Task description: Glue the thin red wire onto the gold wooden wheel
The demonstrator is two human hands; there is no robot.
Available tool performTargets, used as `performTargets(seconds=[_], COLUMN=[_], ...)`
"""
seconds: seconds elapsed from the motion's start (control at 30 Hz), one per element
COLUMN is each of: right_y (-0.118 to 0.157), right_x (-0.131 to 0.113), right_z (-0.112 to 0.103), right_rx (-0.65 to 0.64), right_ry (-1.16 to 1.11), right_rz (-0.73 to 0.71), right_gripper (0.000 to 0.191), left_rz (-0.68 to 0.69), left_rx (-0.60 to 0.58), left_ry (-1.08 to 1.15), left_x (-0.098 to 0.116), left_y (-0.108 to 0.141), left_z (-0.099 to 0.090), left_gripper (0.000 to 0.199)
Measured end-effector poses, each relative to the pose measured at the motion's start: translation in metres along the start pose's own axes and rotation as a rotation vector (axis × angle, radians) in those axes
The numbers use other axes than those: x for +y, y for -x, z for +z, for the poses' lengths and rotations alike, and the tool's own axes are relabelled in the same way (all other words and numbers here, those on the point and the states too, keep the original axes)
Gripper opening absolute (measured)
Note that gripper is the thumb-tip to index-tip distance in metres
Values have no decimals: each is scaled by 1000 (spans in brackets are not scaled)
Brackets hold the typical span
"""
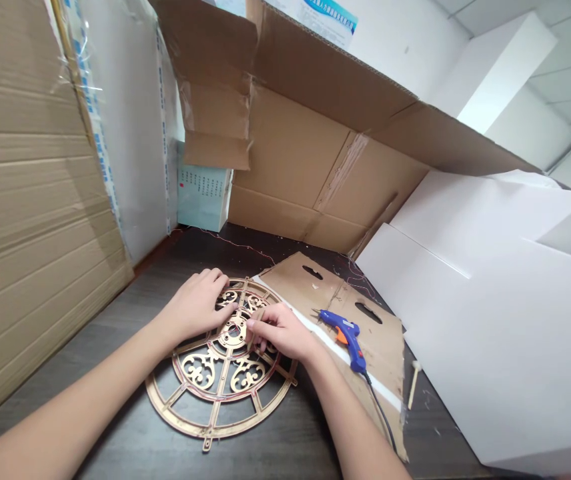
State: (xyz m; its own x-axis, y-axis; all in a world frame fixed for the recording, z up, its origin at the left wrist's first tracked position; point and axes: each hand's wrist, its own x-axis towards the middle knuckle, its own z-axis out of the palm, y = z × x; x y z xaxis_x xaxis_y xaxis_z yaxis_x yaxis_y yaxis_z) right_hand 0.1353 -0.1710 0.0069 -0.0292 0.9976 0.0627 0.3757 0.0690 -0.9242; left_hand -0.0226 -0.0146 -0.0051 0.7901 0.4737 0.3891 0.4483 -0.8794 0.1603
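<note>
A dark wood-grain table (130,433) walled in by cardboard boxes (295,147) and white foam boards (490,320): here we bend over a round gold frame (218,373), an openwork disc of scrolls and spokes that lies flat on the table near its front edge. Our left hand (198,307) rests palm down on the far left part of the frame, fingers spread and loose, pressing rather than gripping. Our right hand (280,330) sits just right of the frame's hub, its fingertips pinched on a small tan piece (254,327) held against the lattice. To the right a blue glue gun (346,335) lies on a flattened cardboard sheet (325,287), its cord trailing toward us, and a small wooden stick (413,383) lies on the table beside the sheet. We judge the frame light and stiff but thin in its scrollwork, likely to snap if twisted, so it is best steadied by the outer ring or the hub and lifted with both hands. Hard to make out: what the tan piece is, whether it is already stuck down, and the part of the frame beneath our hands. Fine threads cross the far table. The printing on the pale box (203,193) at the back is too small to read.
</note>
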Motion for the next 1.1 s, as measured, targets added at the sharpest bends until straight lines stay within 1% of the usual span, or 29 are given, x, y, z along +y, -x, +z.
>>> performTargets(seconds=[0.23, 0.53, 0.7, 0.87, 1.0, 1.1], right_y=[1, 0, -1, 0, -2, -3], right_x=[-6, -2, -3, -5, -4, -2], right_z=[2, 1, 1, 2, 2, 1], right_rx=[7, -38, -82, -72, -90, -97], right_ry=[52, 60, 7, 29, 39, 21], right_rz=[5, -22, -17, -24, -30, -15], right_gripper=[44, 52, 56, 58, 59, 55], left_rz=[-8, -9, -5, -5, -7, -8], left_rx=[36, 14, 1, -5, -7, -15], left_ry=[54, 31, 20, 21, 26, 12], left_x=[-1, -1, -3, -3, -3, -3], left_y=[1, 0, 0, 1, 1, 1], left_z=[1, 2, 2, 1, 1, 1], left_gripper=[29, 32, 34, 34, 32, 33])
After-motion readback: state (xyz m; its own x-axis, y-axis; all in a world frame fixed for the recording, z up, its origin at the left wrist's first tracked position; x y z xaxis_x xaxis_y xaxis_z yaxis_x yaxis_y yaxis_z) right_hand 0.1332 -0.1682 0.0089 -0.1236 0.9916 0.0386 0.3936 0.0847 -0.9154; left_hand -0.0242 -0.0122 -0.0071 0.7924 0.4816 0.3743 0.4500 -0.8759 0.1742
